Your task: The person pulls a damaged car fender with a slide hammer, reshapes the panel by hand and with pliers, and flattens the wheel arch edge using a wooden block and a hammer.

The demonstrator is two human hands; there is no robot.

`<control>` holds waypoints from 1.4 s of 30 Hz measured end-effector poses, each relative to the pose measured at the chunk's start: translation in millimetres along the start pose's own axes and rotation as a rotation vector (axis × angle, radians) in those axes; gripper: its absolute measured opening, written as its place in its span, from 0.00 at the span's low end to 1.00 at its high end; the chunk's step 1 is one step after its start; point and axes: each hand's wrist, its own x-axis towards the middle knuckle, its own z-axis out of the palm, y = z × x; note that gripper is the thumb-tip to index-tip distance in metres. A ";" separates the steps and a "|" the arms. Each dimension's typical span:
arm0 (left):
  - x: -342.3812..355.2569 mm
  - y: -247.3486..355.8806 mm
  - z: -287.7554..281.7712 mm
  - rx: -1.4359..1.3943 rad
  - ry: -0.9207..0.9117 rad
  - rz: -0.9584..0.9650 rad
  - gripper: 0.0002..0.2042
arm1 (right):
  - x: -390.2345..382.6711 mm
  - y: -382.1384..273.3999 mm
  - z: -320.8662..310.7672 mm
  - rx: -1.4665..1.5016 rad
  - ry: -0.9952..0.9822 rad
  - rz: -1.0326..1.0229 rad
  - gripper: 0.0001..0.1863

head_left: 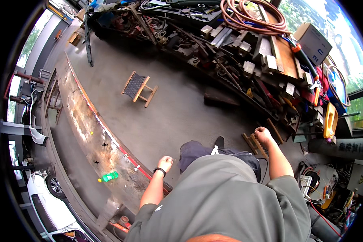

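My left hand (165,163), with a dark band at the wrist, hangs beside the red edge of a long, worn metal platform (78,117). Its fingers are curled in, and whatever they may hold is too small to make out. On the platform, a green bottle (110,176) with a yellow cap lies on its side. My right hand (263,136) is out to the right with its fingers folded into a loose fist; I see nothing in it. Below it is a low wooden stool (252,144), partly covered by my hand and forearm.
Ahead, a folding stool (137,86) with a dark woven seat stands on the grey floor. A cluttered rack (213,52) of metal parts runs along the right, topped by a coiled brown hose (252,25). A grey cylinder (343,148) lies at right. At left is a white car (54,209).
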 end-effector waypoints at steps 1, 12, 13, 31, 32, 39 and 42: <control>12.2 -11.7 -11.1 -0.029 -0.031 -0.061 0.07 | 6.6 -15.1 9.4 0.068 0.014 -0.007 0.08; 187.4 56.5 -218.4 0.536 -0.125 -0.004 0.08 | -79.1 4.0 135.8 0.361 0.279 0.219 0.06; 217.0 65.7 -237.0 0.537 -0.077 -0.003 0.09 | -99.0 4.3 153.3 0.389 0.252 0.330 0.07; 176.5 177.4 -108.4 1.138 -0.554 0.417 0.17 | -354.7 100.8 343.7 0.896 0.569 0.551 0.11; 159.7 182.0 -91.1 1.147 -0.581 0.448 0.18 | -372.0 115.8 355.3 0.931 0.596 0.608 0.11; 104.7 182.3 19.5 1.177 -0.644 0.765 0.17 | -457.9 247.9 430.7 1.164 0.704 0.647 0.11; 114.5 157.4 37.9 1.169 -0.631 0.899 0.14 | -464.0 251.5 412.7 1.212 0.747 0.695 0.09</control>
